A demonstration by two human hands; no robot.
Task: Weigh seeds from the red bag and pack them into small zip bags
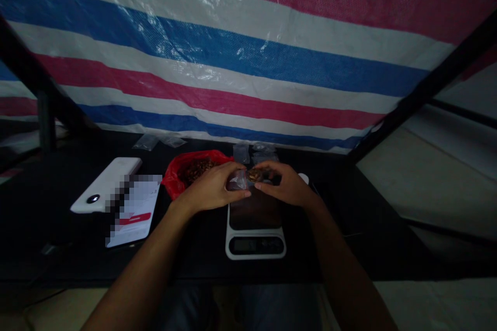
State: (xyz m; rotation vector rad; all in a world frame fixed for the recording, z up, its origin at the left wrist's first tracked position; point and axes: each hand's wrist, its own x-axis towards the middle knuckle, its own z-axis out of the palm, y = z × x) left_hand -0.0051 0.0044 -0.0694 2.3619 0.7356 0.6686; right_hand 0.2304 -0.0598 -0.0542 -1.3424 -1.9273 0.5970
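My left hand [212, 189] and my right hand [285, 186] meet just above the far end of a small kitchen scale [255, 235]. Between them they pinch a small clear plastic bag [239, 180] with brown bits inside. Fingers of both hands are closed on the bag. A red plastic bag [176, 170] lies open just behind my left hand, holding a heap of the same brown bits [198, 168].
On the dark table, a white power bank [106, 183] and a phone with a lit screen [134, 212] lie to the left. Several empty clear bags [254, 152] rest at the back near a striped tarp wall [248, 62]. A black frame post [423, 93] slants at right.
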